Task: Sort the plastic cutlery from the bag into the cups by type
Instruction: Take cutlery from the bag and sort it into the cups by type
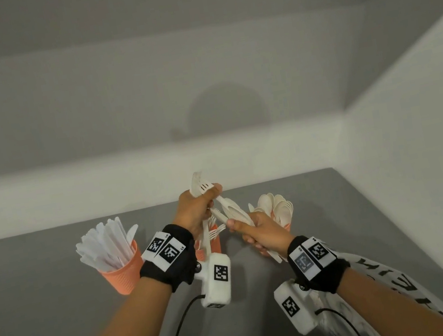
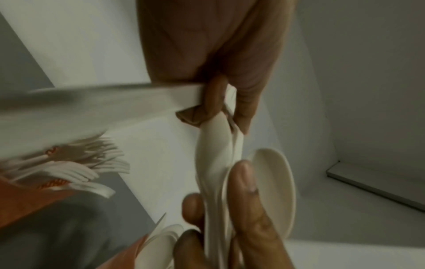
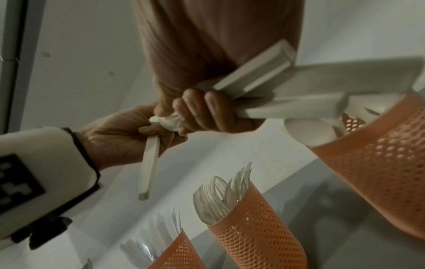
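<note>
Broadly, the grey worktop [image 1: 65,326] carries three orange mesh cups in a row: the knife cup [image 1: 122,272] at about 9 o'clock from the hands, the fork cup [image 1: 214,242] directly beneath them, and the spoon cup [image 1: 286,226] at about 3 o'clock. At 5 o'clock, under the right forearm, lies the printed bag [image 1: 383,302]. Both hands meet above the fork cup around one mixed bundle [image 1: 228,209] of white cutlery, whose long axis runs from 11 o'clock down to 5 o'clock. The left hand [image 1: 196,210] is curled tight on the upper end, thumb over a fork head, with handles hanging down toward the fork cup. The right hand [image 1: 260,234] is closed round the lower handles, finger and thumb pinching a piece near the middle. I judge the next move is drawing one piece free; the fork cup is nearest the left hand, the spoon cup the right.
</note>
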`<action>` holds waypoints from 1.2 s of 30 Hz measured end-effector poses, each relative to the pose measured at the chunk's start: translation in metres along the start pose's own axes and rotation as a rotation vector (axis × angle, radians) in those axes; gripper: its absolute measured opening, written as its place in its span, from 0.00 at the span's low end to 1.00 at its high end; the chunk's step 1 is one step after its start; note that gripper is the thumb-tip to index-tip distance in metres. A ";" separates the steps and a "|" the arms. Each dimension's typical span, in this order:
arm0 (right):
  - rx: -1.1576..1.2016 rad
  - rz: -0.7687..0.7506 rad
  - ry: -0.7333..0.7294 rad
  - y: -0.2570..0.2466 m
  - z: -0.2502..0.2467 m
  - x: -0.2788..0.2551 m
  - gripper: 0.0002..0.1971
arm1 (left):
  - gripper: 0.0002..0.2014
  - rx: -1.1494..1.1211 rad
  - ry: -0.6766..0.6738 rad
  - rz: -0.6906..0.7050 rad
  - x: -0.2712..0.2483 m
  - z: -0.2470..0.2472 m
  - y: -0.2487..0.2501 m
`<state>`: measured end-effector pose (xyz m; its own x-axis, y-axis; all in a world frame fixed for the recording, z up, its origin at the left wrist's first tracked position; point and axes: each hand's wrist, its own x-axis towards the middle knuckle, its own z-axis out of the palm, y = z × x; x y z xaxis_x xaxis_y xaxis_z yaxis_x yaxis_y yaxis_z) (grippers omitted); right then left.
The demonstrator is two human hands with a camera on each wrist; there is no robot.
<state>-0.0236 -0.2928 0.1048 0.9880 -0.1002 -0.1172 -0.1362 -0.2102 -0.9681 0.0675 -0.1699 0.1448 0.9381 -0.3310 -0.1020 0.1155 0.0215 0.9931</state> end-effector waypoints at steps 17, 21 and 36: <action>0.617 -0.058 0.808 -0.007 -0.054 0.040 0.19 | 0.22 -0.381 0.354 0.277 0.016 -0.039 0.024; 0.645 -0.037 0.889 -0.002 -0.049 0.054 0.18 | 0.23 -0.293 0.325 0.318 0.022 -0.025 0.017; 0.266 0.012 0.954 0.048 -0.028 0.071 0.13 | 0.24 0.354 0.174 0.373 0.048 -0.008 -0.051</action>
<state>0.0382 -0.3369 0.0562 0.4987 -0.8667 -0.0134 -0.0095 0.0100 -0.9999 0.1097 -0.1796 0.0892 0.9382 -0.1996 0.2826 -0.3241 -0.2212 0.9198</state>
